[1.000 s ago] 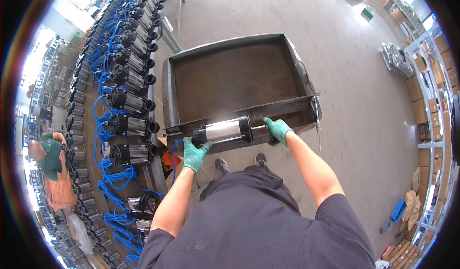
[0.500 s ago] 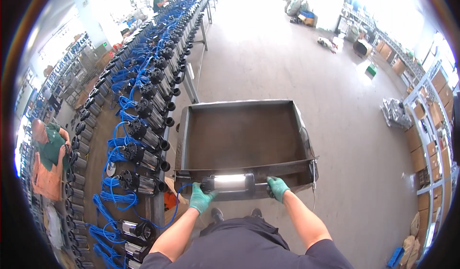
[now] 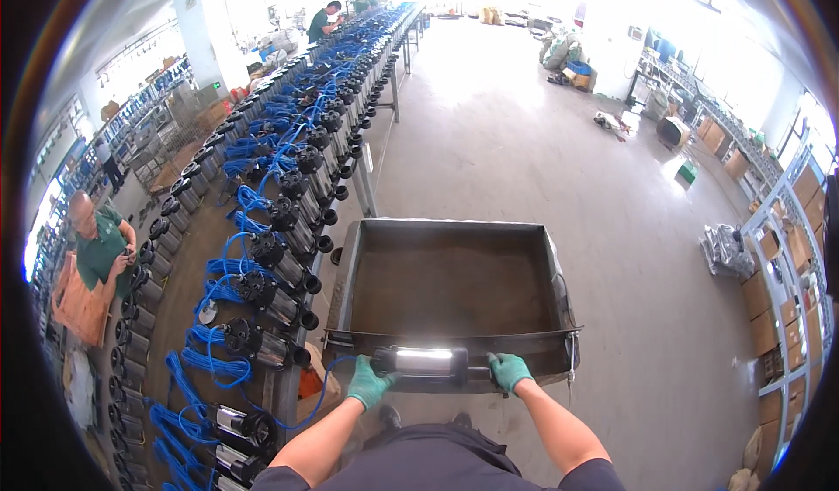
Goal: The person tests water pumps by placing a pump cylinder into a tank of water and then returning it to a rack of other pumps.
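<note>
So the thing in hand is a pump-looking cylinder (image 3: 424, 362), lying on its side at the near edge of a big metal tank (image 3: 344, 283), over the narrow strip along the front. Middle is smooth, mirror-bright metal with a blown-out glare streak, both ends chunky and black. Can't tell if it's resting on the tank or held just above it.

Left hand (image 3: 371, 383), in a green knit-looking glove, is bent around the black left end, thumb along the near side. Right hand (image 3: 509, 371), same kind of glove, is curled beside a thin pale rod (image 3: 477, 368) off the other end; its fingertips are hidden, so I can't tell how tightly it's closed.

The tank's a boxy rectangle with straight, dull grey walls and a flat brown inside, and I can't tell if that's liquid or bare bottom. A skinny blue cable (image 3: 325, 392) loops from the left hand's side toward a long bench (image 3: 194, 294), which is packed with rows of similar shiny-and-black cylinders (image 3: 278, 303) and floppy blue cable coils (image 3: 214, 360).

Further out: smooth grey floor (image 3: 647, 299), a pale metal rack (image 3: 791, 290) with boxy brown cartons (image 3: 759, 344), and a co-worker in a green shirt (image 3: 103, 251) across the bench.
</note>
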Available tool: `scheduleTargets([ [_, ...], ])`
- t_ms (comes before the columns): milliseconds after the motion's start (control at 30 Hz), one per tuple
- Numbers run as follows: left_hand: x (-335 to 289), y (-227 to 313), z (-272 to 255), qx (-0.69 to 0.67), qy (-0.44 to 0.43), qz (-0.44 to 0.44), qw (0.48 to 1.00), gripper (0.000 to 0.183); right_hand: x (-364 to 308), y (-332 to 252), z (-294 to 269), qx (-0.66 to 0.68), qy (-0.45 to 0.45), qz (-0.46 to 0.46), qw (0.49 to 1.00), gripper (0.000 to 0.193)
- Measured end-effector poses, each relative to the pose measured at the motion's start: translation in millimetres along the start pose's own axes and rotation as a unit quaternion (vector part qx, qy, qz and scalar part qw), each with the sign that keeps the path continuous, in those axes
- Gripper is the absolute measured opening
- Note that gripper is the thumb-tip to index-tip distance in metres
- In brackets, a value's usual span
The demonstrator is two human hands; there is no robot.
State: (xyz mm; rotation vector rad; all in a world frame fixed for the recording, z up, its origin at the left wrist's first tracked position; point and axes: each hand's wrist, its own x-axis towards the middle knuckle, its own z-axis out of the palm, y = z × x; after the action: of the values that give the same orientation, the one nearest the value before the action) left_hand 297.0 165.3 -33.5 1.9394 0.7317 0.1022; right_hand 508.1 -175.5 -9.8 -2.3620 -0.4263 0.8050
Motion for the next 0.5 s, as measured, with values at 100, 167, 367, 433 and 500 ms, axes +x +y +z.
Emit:
scheduleTargets([
  [100,-3,7,1,0.027,0.003,0.009,1.000,0.075,-19,-2,-22,-0.151,0.070,-0.276,0.947,0.051],
  [167,-4,10,-1,0.011,0.007,-0.001,1.000,0.075,-25,-2,-31,-0.202,0.058,-0.317,0.925,0.049],
  [367,-8,26,1,-0.017,-0.018,-0.018,1.000,0.079,-11,18,-10,-0.141,0.071,-0.297,0.942,0.036],
  [433,-6,14,2,-0.016,-0.002,-0.012,1.000,0.076,19,33,15,0.026,0.003,-0.087,0.996,0.037],
  [500,-2,8,4,-0.017,0.011,-0.006,1.000,0.073,40,43,31,0.130,-0.035,0.033,0.990,0.044],
])
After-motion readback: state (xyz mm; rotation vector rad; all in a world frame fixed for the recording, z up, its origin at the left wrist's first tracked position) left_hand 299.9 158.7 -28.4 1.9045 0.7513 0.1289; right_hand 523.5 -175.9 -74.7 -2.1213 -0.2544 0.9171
